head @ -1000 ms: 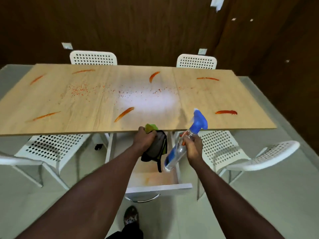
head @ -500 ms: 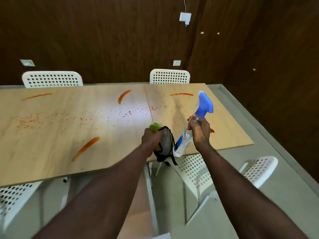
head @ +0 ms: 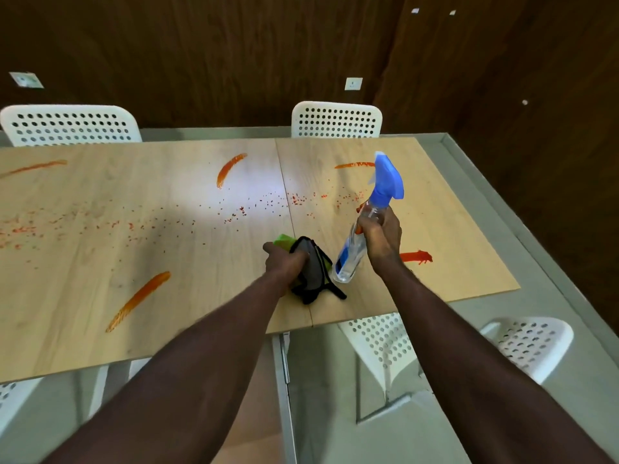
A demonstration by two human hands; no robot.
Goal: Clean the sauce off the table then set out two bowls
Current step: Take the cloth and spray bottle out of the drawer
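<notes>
Both hands are now reaching farther in over the table than half a second ago, when they were hovering by its near edge. The left hand is curling tightly round a bunched grey and black cloth, with a green cloth poking out above the knuckles; whether the bundle is touching the wood I cannot tell. The right hand is gripping a clear spray bottle round its upper body, fingers wrapping the neck, the blue trigger head pointing up and away and the base tilting down just beside the grey cloth. One red sauce streak is lying just to the right of the right wrist, partly hidden behind it. An orange streak is sitting well to the left of the left forearm, another farther back near the middle, and a thin one just behind the bottle's head. Red specks are scattering across the wood beyond both hands. White perforated chairs are standing at the far side.
</notes>
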